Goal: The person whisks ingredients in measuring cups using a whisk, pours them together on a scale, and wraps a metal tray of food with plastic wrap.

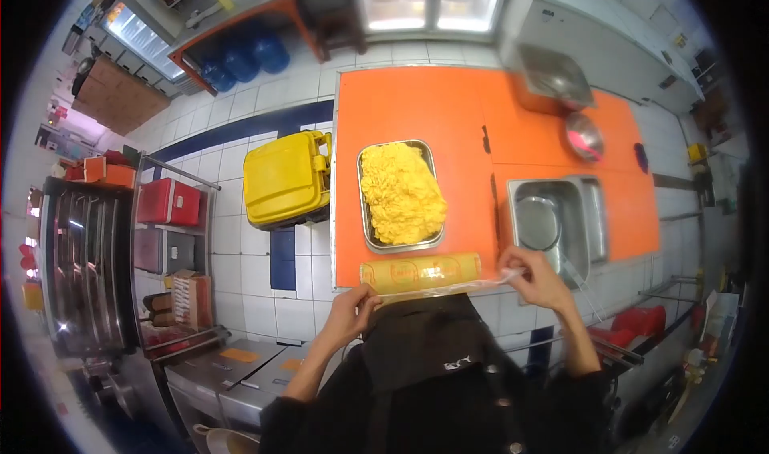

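A roll of plastic wrap [420, 273], yellowish with red print, lies along the front edge of the orange table. My left hand [352, 311] pinches the left end of the loose film pulled from it. At the other end, my right hand [532, 276] has its fingers closed on the film's right corner. Between them the clear film stretches in a narrow strip just in front of the roll. Right behind the roll sits a metal tray [365, 228] heaped with a lumpy yellow mass [403, 194], uncovered on top.
On the orange table [456, 118], a sink [553, 183] holding a round pan is at right. A steel container [553, 78] and a metal bowl [584, 137] stand at the back right. A yellow lidded bin [287, 178] stands left of the table, beside a rack with a red box [168, 202].
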Demonstrator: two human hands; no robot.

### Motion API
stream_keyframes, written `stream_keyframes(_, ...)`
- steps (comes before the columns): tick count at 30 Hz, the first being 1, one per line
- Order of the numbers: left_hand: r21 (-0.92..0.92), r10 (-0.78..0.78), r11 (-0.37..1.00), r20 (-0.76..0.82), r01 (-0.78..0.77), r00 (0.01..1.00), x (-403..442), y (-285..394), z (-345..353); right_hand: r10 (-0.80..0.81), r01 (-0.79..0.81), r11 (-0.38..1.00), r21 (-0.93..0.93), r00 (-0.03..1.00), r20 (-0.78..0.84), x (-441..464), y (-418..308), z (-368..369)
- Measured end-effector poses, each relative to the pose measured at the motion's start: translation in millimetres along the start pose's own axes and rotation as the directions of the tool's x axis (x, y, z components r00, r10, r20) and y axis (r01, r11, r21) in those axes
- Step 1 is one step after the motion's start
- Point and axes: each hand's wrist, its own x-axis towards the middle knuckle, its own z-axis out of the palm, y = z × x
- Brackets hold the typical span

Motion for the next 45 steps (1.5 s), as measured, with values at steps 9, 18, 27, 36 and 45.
stream_keyframes(9, 0.01, 0.221, 0.973, -0.336, -0.231, 0.916, 20, 68, -32, -0.052, 0.21, 0.932, -0.294, 0.884, 0.466, 15, -114, -64)
stream_keyframes(18, 0.204, 0.409, 0.912, -0.454, -0.355, 0.792, 71, 97, -59, -0.172, 0.376, 0.815, -0.44, 0.883, 0.436, 72, -128, -104)
stream_keyframes(27, 0.27, 0.455, 0.889, -0.618, -0.37, 0.641, 198, 89, -101, -0.563, 0.325, 0.718, -0.616, 0.791, -0.24, 208, -97, -106)
stream_keyframes(36, 0.306, 0.339, 0.934, -0.609, -0.182, 0.717, 351, -42, -104, -0.226, 0.011, 0.96, -0.28, 0.621, -0.751, 404, 36, 2)
stream_keyframes(45, 0.21, 0.085, 0.978, -0.484, 0.021, 0.871, 415, -169, -57, -0.249, -0.088, 0.854, -0.513, 0.797, -0.551, 479, 171, 27)
